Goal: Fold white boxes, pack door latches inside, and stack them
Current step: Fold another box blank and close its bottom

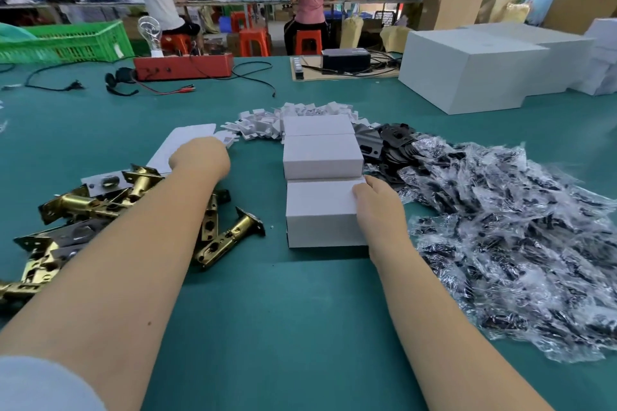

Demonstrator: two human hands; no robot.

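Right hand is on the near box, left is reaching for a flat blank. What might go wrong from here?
1. The left forearm lies across the latches; drawing it back may drag some off their pile.
2. The right hand only touches the near box at its right edge; a push could skew the row of boxes.
3. The left hand hides the blank partly, so its grip is unclear.

Three closed white boxes (pixel 322 177) in row at centre, nearest touching next. Flat white box blank (pixel 187 143) at 11 o'clock of row. Brass door latches (pixel 110 210) heaped at 9 o'clock, lying at mixed angles on green worktop (pixel 267 327).
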